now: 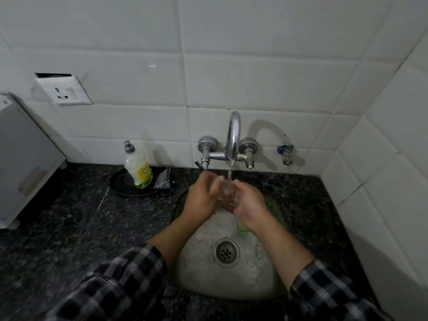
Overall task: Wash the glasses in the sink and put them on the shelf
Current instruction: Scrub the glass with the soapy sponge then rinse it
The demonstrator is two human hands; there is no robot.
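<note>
While the tap (233, 135) runs, left hand (201, 198) and right hand (248, 203) curl fingers round a clear glass (225, 192); wet, it may slip into the sink (199, 276).

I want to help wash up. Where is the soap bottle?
In the head view, the soap bottle stands on a black plate on the counter, to the left of the tap and the sink.

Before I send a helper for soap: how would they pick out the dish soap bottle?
On the dark counter left of the sink sits a black dish. The soap bottle stands on it: whitish, yellow label, grey cap, the only bottle there.
</note>
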